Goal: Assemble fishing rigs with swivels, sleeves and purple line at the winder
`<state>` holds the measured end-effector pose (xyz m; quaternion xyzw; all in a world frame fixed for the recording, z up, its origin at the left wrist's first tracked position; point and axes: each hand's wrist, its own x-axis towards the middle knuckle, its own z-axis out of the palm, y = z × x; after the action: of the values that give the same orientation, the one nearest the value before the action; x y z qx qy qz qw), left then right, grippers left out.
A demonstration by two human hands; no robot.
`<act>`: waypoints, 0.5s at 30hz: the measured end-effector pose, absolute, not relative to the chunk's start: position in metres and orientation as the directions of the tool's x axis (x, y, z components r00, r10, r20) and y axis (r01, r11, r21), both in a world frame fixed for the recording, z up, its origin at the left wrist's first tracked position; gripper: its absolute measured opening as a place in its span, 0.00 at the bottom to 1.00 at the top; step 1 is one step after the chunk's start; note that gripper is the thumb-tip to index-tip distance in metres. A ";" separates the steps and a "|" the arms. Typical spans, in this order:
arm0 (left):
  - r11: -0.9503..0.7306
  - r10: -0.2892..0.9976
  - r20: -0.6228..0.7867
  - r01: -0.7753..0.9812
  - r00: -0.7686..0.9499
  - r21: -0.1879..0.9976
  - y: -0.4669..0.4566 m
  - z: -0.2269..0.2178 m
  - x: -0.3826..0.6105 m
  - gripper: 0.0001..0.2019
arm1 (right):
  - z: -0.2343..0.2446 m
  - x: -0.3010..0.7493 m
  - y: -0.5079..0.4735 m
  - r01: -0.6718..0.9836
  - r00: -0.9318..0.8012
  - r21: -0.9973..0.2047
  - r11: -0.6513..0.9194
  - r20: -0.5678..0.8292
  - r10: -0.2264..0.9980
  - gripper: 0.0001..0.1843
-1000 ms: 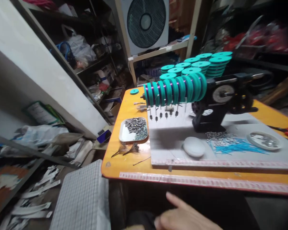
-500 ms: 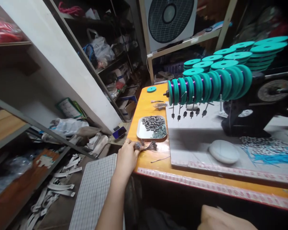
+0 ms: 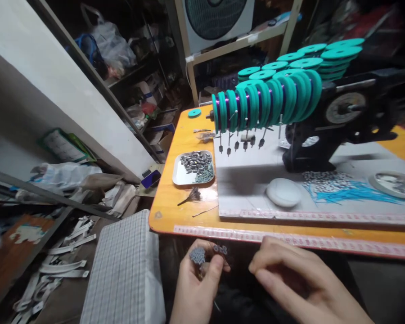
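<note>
Far left there's a grey-checked cloth cushion (image 3: 121,265) by the corner of the yellow-orange table (image 3: 165,209), then a white rounded-square tray (image 3: 179,174) of metallic bits and thin bluish pieces, probably kept in there so the little stuff doesn't roll off. Just in front of it lies a dark, brush-shaped bundle of thin stems (image 3: 192,195), within easy reach of the seat I'd guess. Below the table edge, the left hand (image 3: 197,290) is curled around a grey bundle of thin stems with bluish-grey ends (image 3: 198,255), ends up, thumb crossing beside it, likely so it stays together; a smaller cluster of similar ends (image 3: 220,249) pokes out past the thumb tip. Further right, green spools (image 3: 266,101) sit in a row on a black metal machine (image 3: 310,148), so maybe they're meant to turn together. The right hand (image 3: 300,270) has thumb and forefinger tips drawn close; can't tell if they're pinching anything. As for the grey bundle, it's inside the left hand's grip, left of the right fingertips and not touching them.
</note>
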<state>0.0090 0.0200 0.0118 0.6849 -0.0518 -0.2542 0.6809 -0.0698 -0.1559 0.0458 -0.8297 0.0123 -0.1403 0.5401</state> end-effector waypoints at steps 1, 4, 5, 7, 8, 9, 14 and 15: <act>-0.072 -0.422 -0.294 0.291 0.858 0.954 0.016 0.009 0.004 0.15 | 0.047 -0.069 -0.157 0.119 0.959 -0.914 -0.388 0.207 -0.194 0.08; -0.067 -0.422 -0.297 0.297 0.856 0.953 0.007 0.007 -0.006 0.12 | 0.051 -0.065 -0.162 0.119 0.965 -0.941 -0.317 0.184 -0.184 0.09; -0.051 -0.431 -0.277 0.284 0.859 0.958 0.004 0.007 -0.009 0.10 | 0.053 -0.065 -0.164 0.128 0.968 -0.944 -0.303 0.185 -0.168 0.09; 0.000 -0.455 -0.223 0.250 0.862 0.968 -0.002 0.006 -0.014 0.08 | 0.055 -0.063 -0.166 0.122 0.979 -0.951 -0.286 0.162 -0.121 0.08; 0.035 -0.464 -0.192 0.234 0.865 0.972 -0.005 0.005 -0.016 0.07 | 0.056 -0.062 -0.167 0.097 0.987 -0.957 -0.274 0.129 -0.100 0.08; 0.076 -0.466 -0.160 0.219 0.870 0.973 -0.007 0.004 -0.018 0.07 | 0.056 -0.062 -0.167 0.065 0.992 -0.965 -0.255 0.090 -0.088 0.08; 0.206 -0.477 -0.006 0.119 0.879 0.971 -0.013 -0.002 -0.022 0.09 | 0.049 -0.061 -0.162 -0.054 0.990 -0.998 -0.040 -0.048 -0.133 0.10; 0.209 -0.458 0.012 0.094 0.889 0.973 -0.013 -0.002 -0.023 0.09 | 0.047 -0.061 -0.160 -0.058 0.986 -0.998 -0.003 -0.057 -0.157 0.11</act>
<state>-0.0229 -0.0131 -0.0024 0.6023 -0.1510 -0.1810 0.7627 -0.0614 -0.1597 0.0469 -0.7072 0.0759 -0.0350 0.7021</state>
